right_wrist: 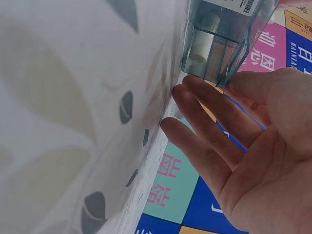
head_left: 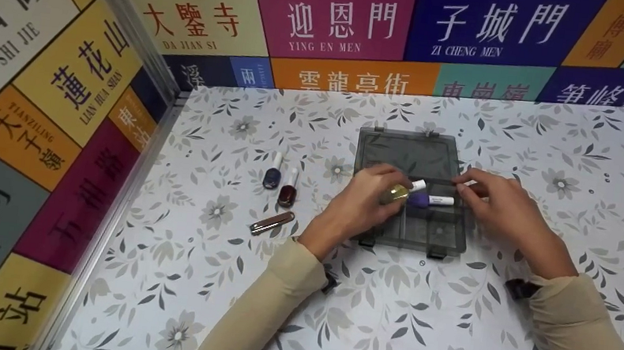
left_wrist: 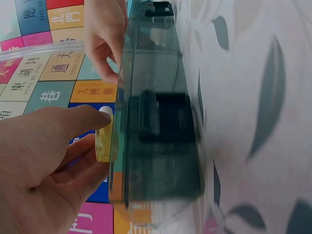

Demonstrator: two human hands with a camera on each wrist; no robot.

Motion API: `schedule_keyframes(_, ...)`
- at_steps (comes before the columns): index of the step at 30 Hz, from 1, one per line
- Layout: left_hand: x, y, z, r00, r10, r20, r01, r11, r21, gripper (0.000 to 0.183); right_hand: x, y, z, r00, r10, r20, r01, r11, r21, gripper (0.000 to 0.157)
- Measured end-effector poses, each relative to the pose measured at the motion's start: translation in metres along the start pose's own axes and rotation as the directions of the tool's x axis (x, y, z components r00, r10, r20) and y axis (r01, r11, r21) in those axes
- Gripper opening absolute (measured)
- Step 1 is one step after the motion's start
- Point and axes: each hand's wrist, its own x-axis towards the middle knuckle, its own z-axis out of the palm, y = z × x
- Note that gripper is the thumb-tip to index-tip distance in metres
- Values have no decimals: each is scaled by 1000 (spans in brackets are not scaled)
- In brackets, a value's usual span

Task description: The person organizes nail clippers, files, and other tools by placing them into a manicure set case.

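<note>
A translucent grey compartment box (head_left: 407,150) sits on the table, with a purple nail polish bottle (head_left: 418,200) lying inside, its white cap toward the right. Over the box's left part, my left hand (head_left: 365,195) pinches a small yellow nail polish bottle (left_wrist: 103,144) with a white cap. That bottle is tilted, and fingers partly cover it. At the right side of the box is my right hand (head_left: 498,200). Its thumb and fingertips are right at the box's edge, with the other fingers (right_wrist: 195,148) loosely extended.
Left of the box stand a dark blue nail polish bottle (head_left: 271,178) and a dark red one (head_left: 286,195). A nail clipper (head_left: 272,223) lies in front of them. Sign-covered walls (head_left: 334,21) border the flower-patterned table (head_left: 376,332) at the back and left.
</note>
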Motion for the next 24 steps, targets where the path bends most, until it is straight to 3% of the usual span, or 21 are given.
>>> schedule_keyframes(11, 13, 12, 15, 999, 4, 37, -2, 999, -35, 19, 2, 0, 0, 999, 42, 17, -42, 999, -14, 36)
schedule_keyframes(24, 22, 16, 26, 997, 36, 72, -35, 999, -7, 19, 1, 1, 0, 1000, 20, -3, -20, 1000, -14, 32)
